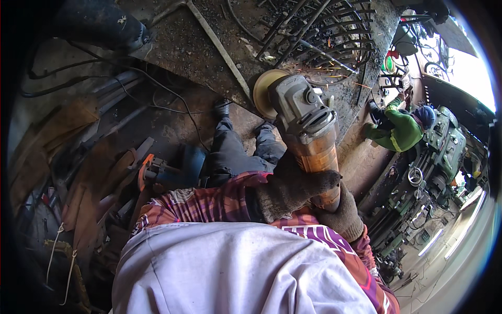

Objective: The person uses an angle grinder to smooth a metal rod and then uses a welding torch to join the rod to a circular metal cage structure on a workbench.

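I hold a grey angle grinder [302, 112] in both gloved hands, level with my chest. My left hand [291, 189] wraps the rear of its orange-brown body from the left. From below and to the right, my right hand [342, 213] grips the same body. The grinder's yellowish disc [263, 92] points away from me, its edge at a rusty steel worktop [209, 63]. A few orange sparks [340, 74] fly to the right of the disc, toward a black wrought-iron grille [324, 36] lying on the worktop.
My grey-trousered legs [235, 152] stand below the grinder. A blue and orange power tool [167, 172] lies on the floor to the left among metal scraps and cables. A person in a green jacket [398, 131] crouches at the right beside a green machine [444, 152].
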### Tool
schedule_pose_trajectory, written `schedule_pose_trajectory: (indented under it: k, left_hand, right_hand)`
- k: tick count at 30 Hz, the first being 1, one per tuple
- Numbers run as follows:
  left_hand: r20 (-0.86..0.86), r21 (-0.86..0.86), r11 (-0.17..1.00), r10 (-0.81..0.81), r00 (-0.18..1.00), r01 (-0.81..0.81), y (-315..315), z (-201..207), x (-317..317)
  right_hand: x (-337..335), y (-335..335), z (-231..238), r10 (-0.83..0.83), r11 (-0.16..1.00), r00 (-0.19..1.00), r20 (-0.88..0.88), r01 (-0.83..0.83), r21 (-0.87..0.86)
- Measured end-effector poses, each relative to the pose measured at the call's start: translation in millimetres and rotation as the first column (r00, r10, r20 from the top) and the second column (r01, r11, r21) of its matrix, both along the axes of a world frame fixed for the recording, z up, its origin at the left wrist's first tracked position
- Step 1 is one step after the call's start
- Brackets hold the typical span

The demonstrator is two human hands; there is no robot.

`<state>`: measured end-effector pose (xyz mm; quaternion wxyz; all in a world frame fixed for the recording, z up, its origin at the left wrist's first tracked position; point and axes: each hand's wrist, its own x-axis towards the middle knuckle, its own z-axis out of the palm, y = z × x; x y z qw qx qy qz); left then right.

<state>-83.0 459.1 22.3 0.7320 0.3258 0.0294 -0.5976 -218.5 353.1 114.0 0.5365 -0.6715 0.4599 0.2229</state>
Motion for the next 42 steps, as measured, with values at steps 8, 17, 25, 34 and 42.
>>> schedule_pose_trajectory:
  k: [8,17,25,34,42]
  left_hand:
    - [-0.019,-0.005,1.0,0.016,1.0,-0.016,-0.3,-0.1,-0.9]
    - [0.048,0.052,0.998,0.014,0.999,-0.016,-0.5,5.8,4.8]
    - [-0.028,0.029,0.999,0.036,0.999,-0.035,-3.9,3.2,1.3]
    - [-0.065,0.053,0.999,-0.006,0.998,0.009,-4.1,8.3,4.8]
    - [0.009,0.039,0.999,0.027,1.0,-0.028,-5.3,4.7,3.8]
  right_hand:
    - [-7.2,-0.6,-4.7,-0.071,0.996,0.997,0.043,0.069,0.048]
    - [-2.6,0.1,-5.6,-0.057,0.998,0.993,0.106,0.057,0.003]
    - [-4.5,-9.7,-4.5,0.049,0.999,0.998,0.036,-0.048,-0.019]
    - [-8.4,-5.5,-8.8,-0.015,1.0,0.999,0.047,0.015,0.007]
    - [-3.6,-10.1,-7.8,0.031,0.999,0.998,0.06,-0.03,-0.027]
